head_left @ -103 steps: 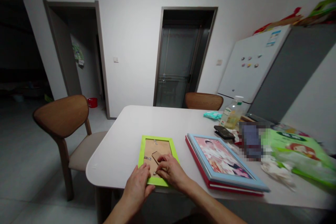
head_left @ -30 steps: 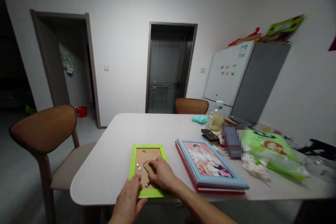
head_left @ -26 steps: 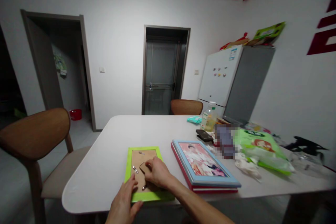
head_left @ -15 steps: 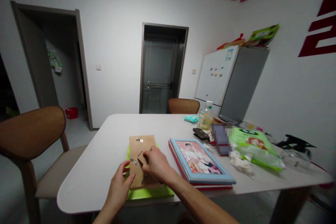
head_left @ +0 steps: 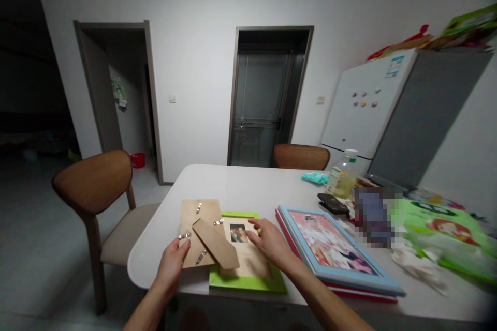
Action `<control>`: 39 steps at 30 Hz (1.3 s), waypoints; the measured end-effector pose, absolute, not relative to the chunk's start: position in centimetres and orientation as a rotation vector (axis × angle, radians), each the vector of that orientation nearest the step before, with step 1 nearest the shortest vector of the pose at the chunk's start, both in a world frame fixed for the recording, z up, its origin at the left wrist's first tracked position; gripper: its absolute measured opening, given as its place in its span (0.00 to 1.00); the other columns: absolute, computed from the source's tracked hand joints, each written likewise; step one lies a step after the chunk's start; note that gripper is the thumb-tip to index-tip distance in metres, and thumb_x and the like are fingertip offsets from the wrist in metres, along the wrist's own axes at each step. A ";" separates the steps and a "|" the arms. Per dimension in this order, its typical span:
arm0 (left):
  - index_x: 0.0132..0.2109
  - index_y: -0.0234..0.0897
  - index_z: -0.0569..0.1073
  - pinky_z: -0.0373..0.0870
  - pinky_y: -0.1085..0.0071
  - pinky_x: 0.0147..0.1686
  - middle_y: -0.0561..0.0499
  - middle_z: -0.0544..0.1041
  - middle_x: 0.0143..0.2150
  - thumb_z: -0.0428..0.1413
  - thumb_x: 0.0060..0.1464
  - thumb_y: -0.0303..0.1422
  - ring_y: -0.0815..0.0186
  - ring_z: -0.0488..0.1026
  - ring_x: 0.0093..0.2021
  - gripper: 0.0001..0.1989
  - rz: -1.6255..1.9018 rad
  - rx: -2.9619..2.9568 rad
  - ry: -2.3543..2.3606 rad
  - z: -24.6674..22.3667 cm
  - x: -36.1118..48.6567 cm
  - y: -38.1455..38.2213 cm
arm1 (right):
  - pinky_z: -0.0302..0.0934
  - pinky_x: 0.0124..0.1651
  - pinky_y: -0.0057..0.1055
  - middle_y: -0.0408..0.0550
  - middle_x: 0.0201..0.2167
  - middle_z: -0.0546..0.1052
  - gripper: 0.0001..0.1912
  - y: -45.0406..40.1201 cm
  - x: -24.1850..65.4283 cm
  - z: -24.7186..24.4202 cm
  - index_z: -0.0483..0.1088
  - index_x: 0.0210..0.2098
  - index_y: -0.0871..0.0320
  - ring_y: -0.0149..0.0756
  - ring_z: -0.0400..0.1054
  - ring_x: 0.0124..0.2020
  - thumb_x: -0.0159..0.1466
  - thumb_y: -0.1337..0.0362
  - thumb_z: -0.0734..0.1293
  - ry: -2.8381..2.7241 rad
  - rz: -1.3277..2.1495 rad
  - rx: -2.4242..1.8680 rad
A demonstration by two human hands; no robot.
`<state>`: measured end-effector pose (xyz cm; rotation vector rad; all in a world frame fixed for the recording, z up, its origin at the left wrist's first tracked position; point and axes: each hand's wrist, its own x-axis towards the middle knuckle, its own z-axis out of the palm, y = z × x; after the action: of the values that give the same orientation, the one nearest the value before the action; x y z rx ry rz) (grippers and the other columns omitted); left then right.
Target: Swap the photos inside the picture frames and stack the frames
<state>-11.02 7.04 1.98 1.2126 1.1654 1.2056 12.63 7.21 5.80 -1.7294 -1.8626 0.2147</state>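
My left hand (head_left: 173, 261) grips the left edge of a brown backing board (head_left: 207, 209), thumb on top. Metal clips (head_left: 185, 236) sit near the board's edges, and a brown stand leg (head_left: 219, 248) slants across it. The board overlaps the left side of a green picture frame (head_left: 248, 283) lying back side up on the table. Inside that frame is a beige sheet (head_left: 256, 264) with a small photo (head_left: 238, 233) on it. Over the photo's right edge hovers my right hand (head_left: 268, 240), fingers apart and holding nothing; I cannot tell whether a fingertip touches it.
On the right, a light-blue picture frame (head_left: 326, 258) lies on a red one. Beyond it are a black wallet-like item (head_left: 333, 204), a bottle (head_left: 342, 176), a teal packet (head_left: 315, 178) and a green package (head_left: 438, 222). A wooden chair (head_left: 93, 181) stands left of the white table (head_left: 194, 181).
The backing board has come off the green frame and moved left in my left hand, uncovering the sheet and photo. My right hand has let go of the stand leg. The view has turned left.
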 end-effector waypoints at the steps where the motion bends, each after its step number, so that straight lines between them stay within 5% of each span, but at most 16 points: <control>1: 0.36 0.34 0.67 0.69 0.68 0.28 0.49 0.76 0.29 0.48 0.50 0.37 0.62 0.73 0.29 0.11 1.194 1.223 1.214 1.9 -12.1 7.0 | 0.54 0.42 0.29 0.56 0.37 0.71 0.21 7.2 13.4 4.8 0.66 0.44 0.65 0.38 0.64 0.39 0.53 0.61 0.59 -1.868 0.185 -1.803; 11: 0.38 0.34 0.67 0.66 0.69 0.35 0.49 0.75 0.30 0.51 0.45 0.33 0.58 0.72 0.36 0.11 1.008 1.505 1.698 2.0 -16.9 8.6 | 0.55 0.38 0.29 0.58 0.36 0.72 0.25 7.4 16.3 1.6 0.61 0.46 0.66 0.40 0.66 0.37 0.48 0.70 0.58 -1.777 0.190 -2.015; 16: 0.48 0.31 0.62 0.57 0.55 0.45 0.43 0.71 0.40 0.52 0.42 0.31 0.50 0.65 0.46 0.23 0.950 1.713 1.925 2.5 -16.8 8.1 | 0.59 0.30 0.28 0.55 0.33 0.74 0.32 6.9 15.9 3.8 0.50 0.54 0.67 0.36 0.69 0.29 0.48 0.69 0.56 -1.381 0.777 -1.818; 21: 0.50 0.32 0.60 0.55 0.62 0.51 0.44 0.65 0.50 0.50 0.45 0.32 0.59 0.60 0.51 0.23 1.063 2.109 1.556 3.9 -9.4 5.5 | 0.59 0.23 0.27 0.47 0.28 0.73 0.40 5.3 14.0 6.9 0.34 0.58 0.58 0.29 0.64 0.17 0.48 0.70 0.56 -1.021 1.225 -1.305; 28: 0.48 0.36 0.62 0.59 0.64 0.49 0.46 0.68 0.45 0.48 0.42 0.22 0.61 0.63 0.47 0.22 1.203 2.422 1.093 6.2 -0.7 3.4 | 0.57 0.21 0.24 0.39 0.21 0.68 0.41 5.0 13.1 7.9 0.42 0.57 0.55 0.28 0.63 0.19 0.48 0.64 0.66 -1.048 1.184 -1.189; 34: 0.48 0.36 0.61 0.65 0.66 0.40 0.48 0.69 0.39 0.45 0.45 0.24 0.63 0.68 0.39 0.20 1.512 2.012 1.434 6.6 -5.7 5.0 | 0.53 0.20 0.24 0.40 0.17 0.68 0.35 5.9 15.6 5.0 0.47 0.56 0.65 0.29 0.63 0.18 0.50 0.68 0.60 -1.284 0.912 -1.586; 39: 0.46 0.36 0.62 0.65 0.69 0.37 0.51 0.72 0.35 0.47 0.42 0.27 0.63 0.70 0.37 0.20 1.360 1.714 1.680 3.5 -10.5 5.8 | 0.57 0.36 0.28 0.55 0.33 0.73 0.27 6.6 16.8 1.9 0.58 0.50 0.70 0.37 0.67 0.34 0.50 0.69 0.58 -1.550 0.425 -1.943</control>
<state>-10.47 5.83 3.52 1.7143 1.6803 1.3603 16.80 6.57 1.95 -1.9431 -1.5495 0.4250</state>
